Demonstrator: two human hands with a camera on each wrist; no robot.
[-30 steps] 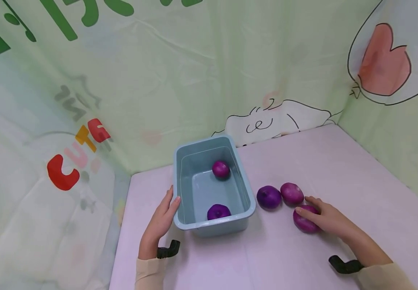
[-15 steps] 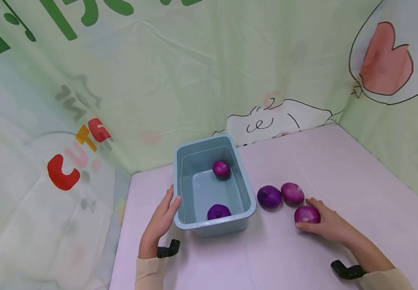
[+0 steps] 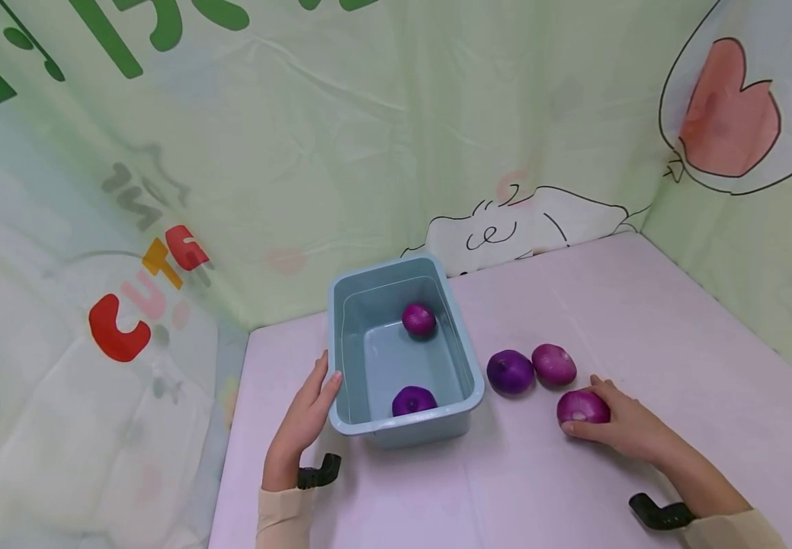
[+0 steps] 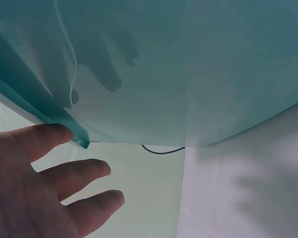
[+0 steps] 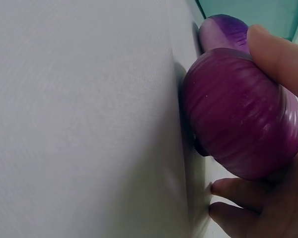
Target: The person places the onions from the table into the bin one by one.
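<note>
My left hand [image 3: 306, 415] rests against the left side of a blue plastic bin [image 3: 467, 358], fingers fairly straight; in the left wrist view a fingertip [image 4: 57, 133] touches its rim and the other fingers are spread. My right hand [image 3: 629, 419] holds a red onion [image 3: 582, 406] on the table, thumb on the near side and fingers on the far side. The right wrist view shows this onion [image 5: 238, 116] large, close to the table surface, its far side hidden. Two more onions lie beyond it, a dark purple one [image 3: 510, 372] and a pinker one [image 3: 553, 365].
Inside the bin are two onions, one near the back [image 3: 419, 320] and one at the front [image 3: 414, 401], partly hidden by the front rim. A pale pink table [image 3: 533, 488] carries everything. Printed green curtains [image 3: 327, 152] stand behind and at both sides.
My right thumb has shifted from the top of the onion to its near side, and the onion has turned slightly. My left hand and the bin have stayed put.
</note>
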